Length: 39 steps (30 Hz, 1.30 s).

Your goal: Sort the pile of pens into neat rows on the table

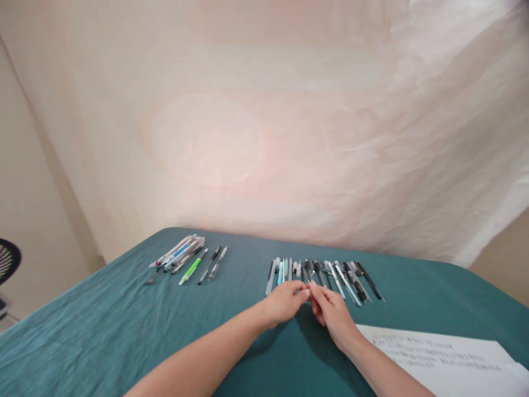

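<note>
The bare left hand (286,302) and right hand (333,310) are being held together, fingertips pinched, anything gripped being indiscernible, before rowed slender black, grey and pale-blue plastic pens (319,271) near the green-clothed table (136,325)'s far edge.

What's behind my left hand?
Behind your left hand are pens, their far ends visible. The near ends of some are covered by the hand, so I can't see them.
</note>
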Tool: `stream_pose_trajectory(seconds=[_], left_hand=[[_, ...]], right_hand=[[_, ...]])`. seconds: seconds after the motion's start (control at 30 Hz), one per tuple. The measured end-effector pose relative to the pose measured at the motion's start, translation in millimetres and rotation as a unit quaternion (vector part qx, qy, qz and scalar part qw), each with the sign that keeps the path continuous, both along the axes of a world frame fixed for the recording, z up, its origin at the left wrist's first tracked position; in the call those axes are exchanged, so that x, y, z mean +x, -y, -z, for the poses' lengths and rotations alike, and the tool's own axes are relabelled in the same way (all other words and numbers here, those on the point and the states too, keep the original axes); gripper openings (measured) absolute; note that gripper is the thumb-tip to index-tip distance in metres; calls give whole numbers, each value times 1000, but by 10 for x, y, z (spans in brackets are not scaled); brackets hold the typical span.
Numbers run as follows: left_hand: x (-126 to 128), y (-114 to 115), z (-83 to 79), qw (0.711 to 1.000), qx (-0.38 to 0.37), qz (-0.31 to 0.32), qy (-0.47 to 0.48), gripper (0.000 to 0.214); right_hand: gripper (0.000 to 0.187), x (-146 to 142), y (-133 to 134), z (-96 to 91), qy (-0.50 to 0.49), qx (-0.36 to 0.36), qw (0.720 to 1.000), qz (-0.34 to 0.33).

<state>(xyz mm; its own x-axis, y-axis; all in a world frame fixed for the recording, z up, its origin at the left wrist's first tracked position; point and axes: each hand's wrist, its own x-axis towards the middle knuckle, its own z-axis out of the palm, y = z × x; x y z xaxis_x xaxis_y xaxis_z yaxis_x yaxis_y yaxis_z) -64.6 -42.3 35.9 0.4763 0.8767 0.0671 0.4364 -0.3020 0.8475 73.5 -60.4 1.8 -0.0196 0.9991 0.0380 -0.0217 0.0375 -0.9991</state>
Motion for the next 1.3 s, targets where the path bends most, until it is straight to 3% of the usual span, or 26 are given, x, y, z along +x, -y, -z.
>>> stream_pose_trajectory(seconds=[0.23, 0.5, 0.67, 0.93, 1.3], left_hand=[[39, 40, -55, 996, -78, -13, -36, 40], [140, 61, 94, 975, -203, -34, 81, 30], [210, 102, 165, 982, -142, -84, 89, 31], [198, 115, 166, 994, -45, -67, 73, 27], [189, 102, 161, 997, -18, -54, 54, 29]], right_hand=[[40, -2, 3, -33, -25, 9, 1000, 11], [39, 0, -16, -4, -48, -10, 998, 26], [39, 2, -6, -8, -53, -2, 998, 20], [38, 7, -9, 17, -56, -11, 998, 26], [37, 6, -4, 28, -68, -3, 997, 29]])
